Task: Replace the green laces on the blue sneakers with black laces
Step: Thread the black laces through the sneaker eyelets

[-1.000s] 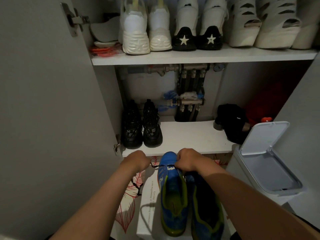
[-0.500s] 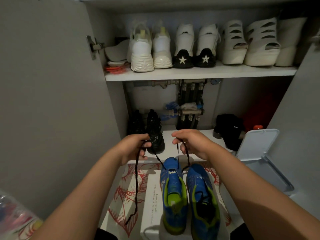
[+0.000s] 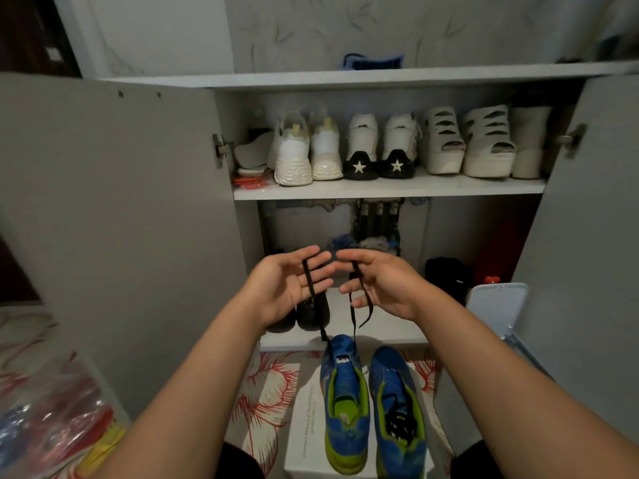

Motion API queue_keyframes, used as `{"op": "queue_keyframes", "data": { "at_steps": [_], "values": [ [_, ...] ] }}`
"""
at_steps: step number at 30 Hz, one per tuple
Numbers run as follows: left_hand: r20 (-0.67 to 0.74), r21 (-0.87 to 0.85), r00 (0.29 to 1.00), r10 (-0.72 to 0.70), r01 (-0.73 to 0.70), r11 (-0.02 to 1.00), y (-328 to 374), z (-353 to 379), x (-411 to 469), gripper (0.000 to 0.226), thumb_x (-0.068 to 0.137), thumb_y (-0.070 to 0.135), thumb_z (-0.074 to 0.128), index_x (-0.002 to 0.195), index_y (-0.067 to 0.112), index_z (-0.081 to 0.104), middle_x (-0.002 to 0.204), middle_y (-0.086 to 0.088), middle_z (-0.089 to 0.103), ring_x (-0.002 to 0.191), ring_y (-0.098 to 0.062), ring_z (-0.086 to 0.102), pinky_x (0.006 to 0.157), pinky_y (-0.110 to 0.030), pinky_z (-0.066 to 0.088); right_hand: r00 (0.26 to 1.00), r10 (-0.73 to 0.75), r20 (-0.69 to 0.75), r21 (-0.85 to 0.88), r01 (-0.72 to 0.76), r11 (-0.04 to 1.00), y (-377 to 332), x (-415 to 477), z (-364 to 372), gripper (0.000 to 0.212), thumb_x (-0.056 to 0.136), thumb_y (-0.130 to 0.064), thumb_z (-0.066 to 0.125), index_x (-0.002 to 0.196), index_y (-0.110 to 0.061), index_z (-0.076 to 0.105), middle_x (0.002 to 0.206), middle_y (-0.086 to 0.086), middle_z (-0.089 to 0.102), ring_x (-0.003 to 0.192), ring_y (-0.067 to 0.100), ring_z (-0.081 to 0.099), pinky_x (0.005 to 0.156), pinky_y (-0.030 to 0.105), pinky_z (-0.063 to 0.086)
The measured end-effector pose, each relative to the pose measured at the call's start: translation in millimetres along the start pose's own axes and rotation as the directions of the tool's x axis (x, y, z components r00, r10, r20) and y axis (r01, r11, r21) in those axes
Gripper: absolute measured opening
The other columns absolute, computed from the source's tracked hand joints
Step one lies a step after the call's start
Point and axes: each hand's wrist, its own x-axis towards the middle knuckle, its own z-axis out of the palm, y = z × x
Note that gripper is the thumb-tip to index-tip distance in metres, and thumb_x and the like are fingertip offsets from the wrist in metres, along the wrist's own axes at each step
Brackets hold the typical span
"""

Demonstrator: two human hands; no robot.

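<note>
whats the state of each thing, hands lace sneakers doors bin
left hand, open, lace over fingers
right hand, open, lace over fingers
black lace, threaded only at toe of left sneaker
right sneaker, laced in black
left cabinet door, open
right cabinet door, open
bin lid, raised

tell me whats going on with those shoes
A person is threading a black lace into the left sneaker. Its two ends lie across the open fingers of the left hand and right hand, raised above it. The right sneaker holds black lacing. Both stand on a white box before an open cabinet.
</note>
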Motion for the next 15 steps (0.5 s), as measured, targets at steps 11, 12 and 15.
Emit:
{"op": "queue_keyframes", "data": {
  "at_steps": [11,12,15],
  "values": [
    [-0.071,0.518,0.964,0.257,-0.185,0.835,14.5,48.3,-26.0,0.023,0.092,0.009,0.067,0.115,0.011,0.063,0.096,-0.006,0.077,0.087,-0.02,0.075,0.064,-0.025,0.058,0.967,-0.147,-0.21,-0.382,0.057,0.922,-42.1,-29.4,18.4,0.029,0.1,-0.037,0.056,0.094,-0.017,0.076,0.07,0.001,0.064,0.057,0.013,0.059,0.052,0.027,0.05],
    [-0.103,0.598,0.951,0.29,-0.174,0.782,15.6,51.3,-26.0,0.017,0.094,0.016,0.065,0.11,0.013,0.066,0.09,-0.003,0.077,0.078,-0.018,0.075,0.059,-0.024,0.057,0.954,-0.18,-0.242,-0.442,0.057,0.895,-46.2,-30.4,18.7,0.033,0.1,-0.041,0.054,0.091,-0.019,0.077,0.071,-0.003,0.062,0.06,0.011,0.057,0.053,0.025,0.048],
    [-0.182,0.713,0.912,0.367,-0.134,0.688,24.3,59.0,-21.3,0.025,0.099,0.034,0.054,0.092,0.018,0.072,0.061,0.004,0.067,0.045,-0.013,0.059,0.042,-0.019,0.044,0.911,-0.315,-0.268,-0.567,0.115,0.816,-56.4,-29.7,15.8,0.033,0.1,-0.042,0.052,0.087,-0.028,0.078,0.083,-0.017,0.068,0.08,0.004,0.061,0.063,0.023,0.043]
  ]
}}
